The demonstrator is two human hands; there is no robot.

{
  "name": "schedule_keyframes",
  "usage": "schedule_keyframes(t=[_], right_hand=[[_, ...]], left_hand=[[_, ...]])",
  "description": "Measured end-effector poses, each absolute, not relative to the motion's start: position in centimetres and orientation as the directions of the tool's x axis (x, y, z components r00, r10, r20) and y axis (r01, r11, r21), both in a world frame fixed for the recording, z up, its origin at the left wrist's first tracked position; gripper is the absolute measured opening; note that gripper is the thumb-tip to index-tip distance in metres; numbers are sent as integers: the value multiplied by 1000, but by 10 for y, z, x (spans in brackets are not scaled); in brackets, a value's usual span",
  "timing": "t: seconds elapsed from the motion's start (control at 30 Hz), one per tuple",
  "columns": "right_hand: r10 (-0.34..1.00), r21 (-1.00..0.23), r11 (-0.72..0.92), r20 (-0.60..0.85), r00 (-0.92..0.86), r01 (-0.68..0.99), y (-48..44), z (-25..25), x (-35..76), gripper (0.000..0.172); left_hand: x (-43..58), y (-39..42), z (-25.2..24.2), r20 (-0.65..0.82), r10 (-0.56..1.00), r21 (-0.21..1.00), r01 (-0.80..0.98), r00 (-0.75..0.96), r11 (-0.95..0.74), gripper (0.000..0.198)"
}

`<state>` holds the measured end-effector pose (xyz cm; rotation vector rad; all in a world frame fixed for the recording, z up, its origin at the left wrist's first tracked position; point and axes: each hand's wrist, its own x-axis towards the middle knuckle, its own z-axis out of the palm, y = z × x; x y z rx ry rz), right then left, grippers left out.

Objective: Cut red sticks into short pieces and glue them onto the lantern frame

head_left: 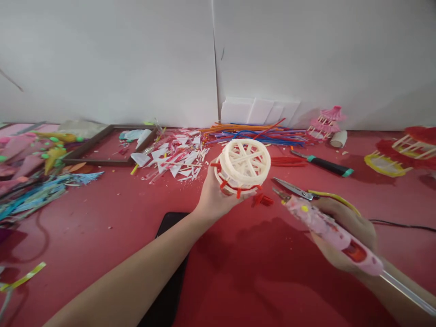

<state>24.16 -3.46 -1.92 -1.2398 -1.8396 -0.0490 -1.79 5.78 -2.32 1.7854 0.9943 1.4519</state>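
My left hand (213, 197) is closed round a small cream-white round frame (243, 165) made of thin sticks, with red pipe-cleaner bits along its lower rim. It is held up above the red table (119, 218). My right hand (344, 234) grips a pink glue gun (329, 229) whose nozzle points left toward the frame, a short gap away. A glue stick pokes out of the gun's back end. Yellow-handled pliers (299, 190) lie just behind the gun's tip.
A pile of white stick scraps (173, 159) and coloured pipe cleaners (255, 131) lie by the wall. A black-handled tool (325, 165), a wooden frame (105, 145), a dark phone (170, 263), blue tassels (41, 193) and red-yellow models (405, 152) surround the work spot.
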Motion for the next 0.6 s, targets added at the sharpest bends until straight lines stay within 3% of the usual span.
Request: schedule_keyframes(t=[0.13, 0.3, 0.6], right_hand=[[661, -317, 641, 691, -293, 699, -41, -10, 233, 19], [671, -345, 651, 678, -300, 676, -37, -13, 235, 24], [652, -324, 675, 682, -331, 663, -37, -16, 245, 29]], left_hand=[[-17, 58, -23, 581, 799, 789, 130, 157, -600, 88], [-13, 57, -20, 607, 762, 771, 65, 226, -634, 78], [-16, 58, -25, 575, 794, 777, 171, 197, -605, 74]])
